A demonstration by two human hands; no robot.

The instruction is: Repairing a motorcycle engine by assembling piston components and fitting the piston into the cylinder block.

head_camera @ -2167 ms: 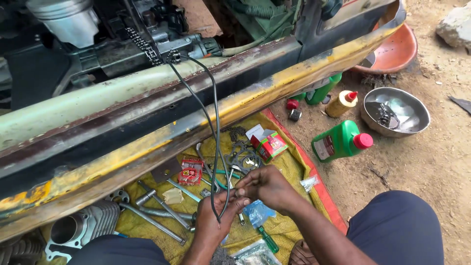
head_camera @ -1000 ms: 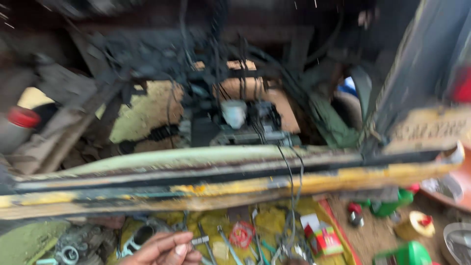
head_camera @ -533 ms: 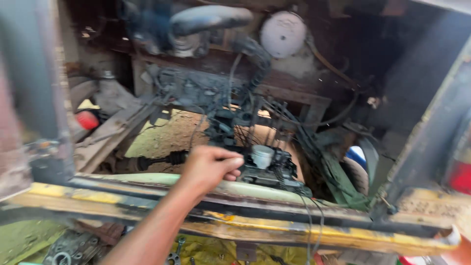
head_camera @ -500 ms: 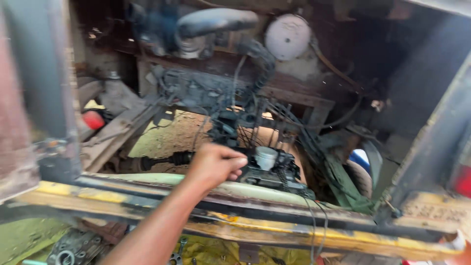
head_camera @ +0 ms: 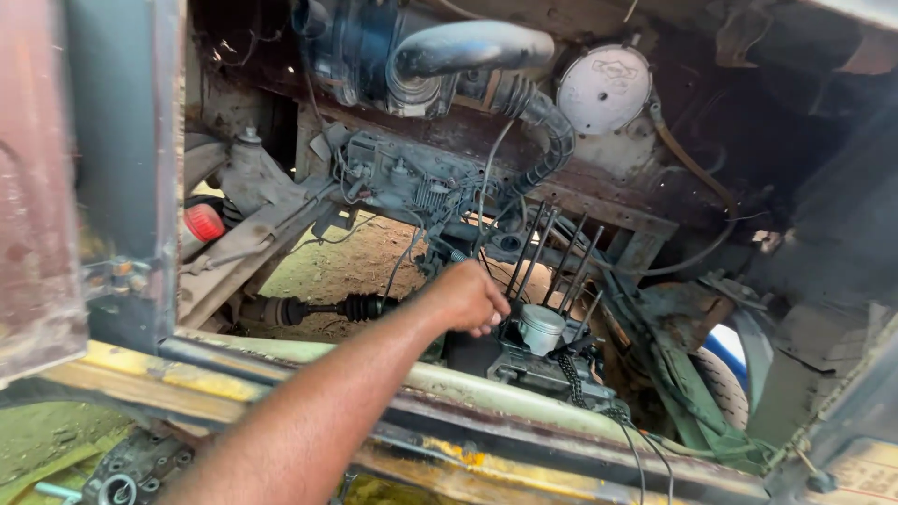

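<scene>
My left hand (head_camera: 470, 296) reaches from the lower left into the open engine bay of a vehicle. Its fingers are curled downward just left of a bare silver piston (head_camera: 542, 328); whether they hold anything is hidden. The piston stands on a dark engine case (head_camera: 524, 367) among several long thin studs (head_camera: 552, 254). A chain (head_camera: 572, 376) hangs on the case's right side. My forearm crosses over the worn yellow-green frame rail (head_camera: 524, 404). My right hand is out of view.
A black ribbed hose (head_camera: 543, 131) and a white round cover (head_camera: 603, 89) sit above. Loose wires hang around the hand. A drive shaft with a rubber boot (head_camera: 323, 308) lies at the left, near a red part (head_camera: 202, 223). A grey pillar (head_camera: 122, 168) stands at the left.
The view lifted from the tools on the yellow cloth to the engine bay. My left hand rose from the ground, reached over the frame rail and moved right to the piston.
</scene>
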